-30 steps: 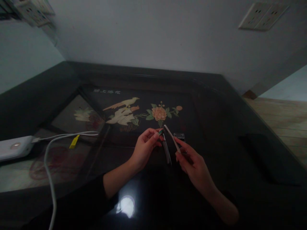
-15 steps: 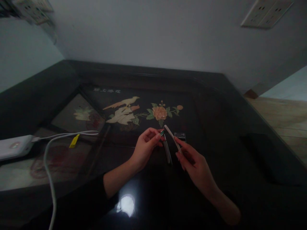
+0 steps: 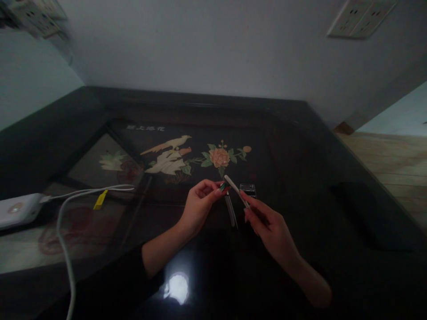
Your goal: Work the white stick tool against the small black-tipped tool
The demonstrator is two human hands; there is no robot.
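My left hand (image 3: 199, 203) is closed in a pinch near the middle of the table, its thumb and forefinger on a small green piece (image 3: 223, 186) mostly hidden by the fingertips. In my right hand (image 3: 271, 226) is a slim, pale, flat stick (image 3: 231, 183), tilted up and to the left, its rounded tip close to the green piece. Whether the two touch, I cannot tell. Between the hands, a narrow dark strip with a light edge (image 3: 231, 212) shows below the left fingertips. Just beyond the right fingers lies a small dark rectangular case (image 3: 247, 190).
A white power-bank-like block (image 3: 20, 210) with a white cable (image 3: 65, 240) and yellow tag (image 3: 100, 200) lies left. A dark flat object (image 3: 373, 215) is at right. The glossy black table (image 3: 283, 133) has a bird-and-flower inlay and meets a wall with sockets (image 3: 362, 18).
The whole view has shifted slightly, so things appear a little further left. The stick's tip has come a bit nearer the green piece; both hands keep their grips.
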